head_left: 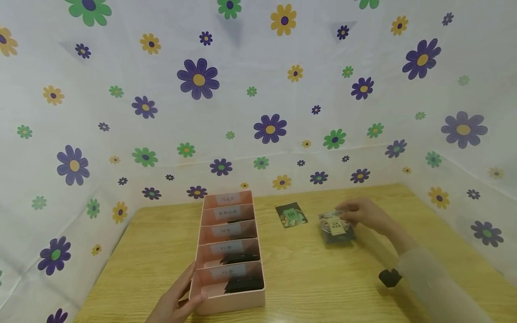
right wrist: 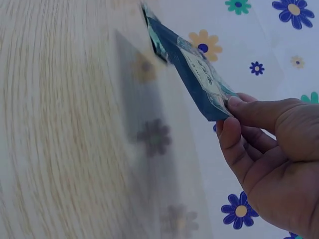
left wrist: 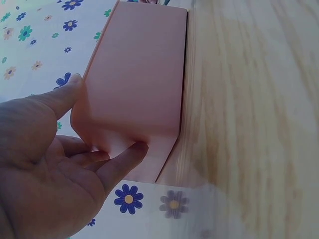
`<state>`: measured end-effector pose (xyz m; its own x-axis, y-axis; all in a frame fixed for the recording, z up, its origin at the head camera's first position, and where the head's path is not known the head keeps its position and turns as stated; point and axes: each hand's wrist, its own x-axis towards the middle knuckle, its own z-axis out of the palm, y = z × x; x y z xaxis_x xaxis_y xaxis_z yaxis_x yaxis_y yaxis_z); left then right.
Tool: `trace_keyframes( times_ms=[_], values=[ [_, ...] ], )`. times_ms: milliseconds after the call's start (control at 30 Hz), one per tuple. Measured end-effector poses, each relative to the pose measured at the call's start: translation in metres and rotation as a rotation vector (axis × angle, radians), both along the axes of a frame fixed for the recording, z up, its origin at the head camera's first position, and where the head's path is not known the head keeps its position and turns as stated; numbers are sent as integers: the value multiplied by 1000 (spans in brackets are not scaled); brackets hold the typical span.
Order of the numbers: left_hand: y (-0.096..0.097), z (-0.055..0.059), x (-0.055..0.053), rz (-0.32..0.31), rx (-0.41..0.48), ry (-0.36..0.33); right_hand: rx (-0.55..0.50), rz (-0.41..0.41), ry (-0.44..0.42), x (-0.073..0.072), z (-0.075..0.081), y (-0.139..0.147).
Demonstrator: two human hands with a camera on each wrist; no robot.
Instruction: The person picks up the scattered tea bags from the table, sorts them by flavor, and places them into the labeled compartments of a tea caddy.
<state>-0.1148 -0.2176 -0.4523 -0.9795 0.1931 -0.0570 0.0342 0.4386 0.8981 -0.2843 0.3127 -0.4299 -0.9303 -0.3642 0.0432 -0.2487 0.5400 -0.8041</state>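
Observation:
My left hand [head_left: 177, 296] grips the near left corner of a long pink divided box [head_left: 232, 305], thumb at its near end and fingers along its side. Dark flat packets [head_left: 244, 284] lie in its nearer compartments, and white labels with writing mark the dividers. In the left wrist view the fingers press on the pink wall [left wrist: 137, 69]. To the right, my right hand [head_left: 365, 217] pinches a dark square sachet [head_left: 336, 226] with a pale yellow label by its edge, tilted above the table. Between box and hand lies another dark sachet [head_left: 291, 215] with a green label.
The wooden table [head_left: 307, 282] stands against a white flower-patterned cloth [head_left: 242, 112] that rises at the back and both sides. A small black object [head_left: 389, 278] shows beside the right sleeve [head_left: 436, 282].

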Motion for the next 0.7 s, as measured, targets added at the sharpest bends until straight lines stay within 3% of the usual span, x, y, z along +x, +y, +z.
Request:
trace_keyframes(
  times_ms=[333, 533, 700],
  values=[
    [-1, -1, 0, 2, 19, -24, -74, -3, 41, 8, 20, -34],
    [-4, -1, -1, -37, 30, 13, -106, 2, 62, 1, 29, -64],
    [-4, 0, -1, -37, 32, 4, -168, 2, 108, -9, 38, -93]
  ],
)
